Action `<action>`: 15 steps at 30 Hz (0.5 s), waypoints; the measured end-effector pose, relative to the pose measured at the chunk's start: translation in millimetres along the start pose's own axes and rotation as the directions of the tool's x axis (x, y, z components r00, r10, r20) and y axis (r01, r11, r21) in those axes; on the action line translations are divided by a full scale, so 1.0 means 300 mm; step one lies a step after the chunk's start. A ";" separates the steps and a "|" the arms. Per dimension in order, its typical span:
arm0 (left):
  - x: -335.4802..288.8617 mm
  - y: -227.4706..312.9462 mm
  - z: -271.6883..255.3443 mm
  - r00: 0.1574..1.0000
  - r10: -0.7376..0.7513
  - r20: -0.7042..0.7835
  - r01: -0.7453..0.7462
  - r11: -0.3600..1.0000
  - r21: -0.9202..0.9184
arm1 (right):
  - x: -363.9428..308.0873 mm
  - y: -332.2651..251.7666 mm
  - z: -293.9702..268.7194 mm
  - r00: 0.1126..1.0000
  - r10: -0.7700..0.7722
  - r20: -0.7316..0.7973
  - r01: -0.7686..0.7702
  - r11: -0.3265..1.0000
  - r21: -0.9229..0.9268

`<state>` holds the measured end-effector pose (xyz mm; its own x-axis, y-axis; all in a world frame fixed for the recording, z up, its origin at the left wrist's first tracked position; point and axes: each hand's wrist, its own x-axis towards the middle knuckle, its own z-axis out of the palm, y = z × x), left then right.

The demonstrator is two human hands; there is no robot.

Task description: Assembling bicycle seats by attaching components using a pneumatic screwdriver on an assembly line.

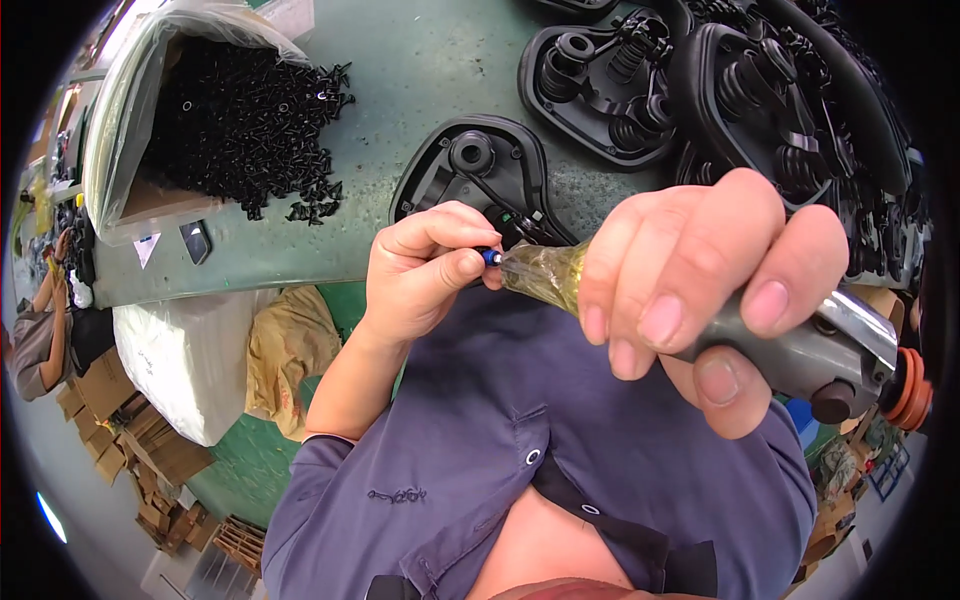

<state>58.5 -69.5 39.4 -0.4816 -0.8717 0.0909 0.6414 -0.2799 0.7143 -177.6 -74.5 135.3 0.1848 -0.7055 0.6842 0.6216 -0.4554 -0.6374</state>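
My right hand (690,260) is wrapped round a grey power screwdriver (865,350), held sideways in front of my chest. Its nose is covered in crumpled clear and yellowish wrap (545,275) and points left. Thumb and fingers of my left hand (420,265) pinch a small dark blue piece (489,257) at the driver's tip; its exact kind is too small to tell. Just beyond the left hand, a black moulded plastic housing (473,152) with a round ring and a cable lies on the green table (420,60). My hands partly cover its near edge.
A clear plastic bag (115,150) at the far left spills a heap of black screws (250,130). More black housings (600,90) crowd the far right. A white wrapped bundle (185,360) and a brown bag (290,350) stand below the table edge. Another person (45,340) is at far left.
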 end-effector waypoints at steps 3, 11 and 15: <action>0.010 0.021 -0.007 1.000 0.004 0.011 -0.006 0.988 0.156 | -0.003 0.000 0.005 1.000 -0.010 -0.005 0.010 1.000 -0.026; 0.027 0.053 -0.014 0.978 -0.206 0.032 0.200 0.972 0.125 | -0.007 0.011 0.030 0.999 -0.040 -0.017 0.040 0.998 -0.042; 0.150 0.141 -0.024 0.936 0.111 0.333 -0.327 0.619 0.714 | 0.005 -0.021 0.028 0.999 -0.034 0.020 0.037 0.971 -0.236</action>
<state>68.4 -123.6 68.6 -0.5785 -0.7133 0.3956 0.1279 0.3997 0.9077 -174.8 -68.1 143.1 0.1786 -0.6789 0.7121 0.4309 -0.5967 -0.6770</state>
